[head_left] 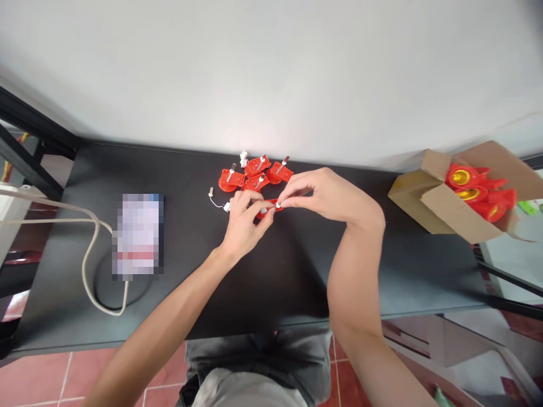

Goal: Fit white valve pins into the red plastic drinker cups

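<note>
My left hand [246, 220] is closed around a small red plastic piece [262, 215], mostly covered by the fingers. Thumb and forefinger of my right hand [316, 195] pinch a small white part [278, 204] at the right end of that piece. Just beyond my hands lie several similar red plastic pieces [231, 180], each with a white part and a metal strip on it. A white connector with a thin wire [217, 204] rests beside my left hand. Further back is another small white part [243, 159], too small to name.
At the right stands an open cardboard box [419, 198] holding red and yellow plastic items [479, 189]. A blurred-out device [138, 234] with a pale cable [87, 271] lies on the left of the black table [190, 169]. A white wall [271, 73] rises behind.
</note>
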### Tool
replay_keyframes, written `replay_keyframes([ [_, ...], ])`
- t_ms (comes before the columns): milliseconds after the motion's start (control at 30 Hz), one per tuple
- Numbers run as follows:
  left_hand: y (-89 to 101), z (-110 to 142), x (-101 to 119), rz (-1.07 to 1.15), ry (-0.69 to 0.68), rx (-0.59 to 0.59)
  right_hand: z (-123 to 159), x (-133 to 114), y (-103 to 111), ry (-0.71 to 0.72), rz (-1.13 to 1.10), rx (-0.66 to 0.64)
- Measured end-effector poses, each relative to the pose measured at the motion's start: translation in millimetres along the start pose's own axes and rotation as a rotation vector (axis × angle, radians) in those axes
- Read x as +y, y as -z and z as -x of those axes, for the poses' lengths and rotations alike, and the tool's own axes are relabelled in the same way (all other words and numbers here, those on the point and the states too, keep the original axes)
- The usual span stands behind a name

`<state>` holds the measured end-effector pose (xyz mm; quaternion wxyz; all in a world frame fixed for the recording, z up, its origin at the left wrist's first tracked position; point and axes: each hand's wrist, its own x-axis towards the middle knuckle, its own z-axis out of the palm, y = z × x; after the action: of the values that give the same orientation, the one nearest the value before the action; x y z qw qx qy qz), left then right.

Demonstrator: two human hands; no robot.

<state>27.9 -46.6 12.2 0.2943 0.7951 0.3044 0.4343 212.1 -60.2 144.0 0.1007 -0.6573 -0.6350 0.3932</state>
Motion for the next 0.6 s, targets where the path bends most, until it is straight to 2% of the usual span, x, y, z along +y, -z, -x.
replay_keyframes([
  [133, -0.8, -0.1, -0.8, -0.009, 0.007, -0.008, 0.9, 2.4, 1.2, 0.011, 0.028, 0.0],
  [400, -0.9, -0.1, -0.8, -0.025, 0.0, -0.003, 3.2, 2.0, 3.0, -0.061, 0.033, 0.032],
  [600, 0.0, 0.0, -0.9, -0.015, 0.008, -0.014, 2.0, -0.4, 2.2, -0.082, -0.002, -0.002],
])
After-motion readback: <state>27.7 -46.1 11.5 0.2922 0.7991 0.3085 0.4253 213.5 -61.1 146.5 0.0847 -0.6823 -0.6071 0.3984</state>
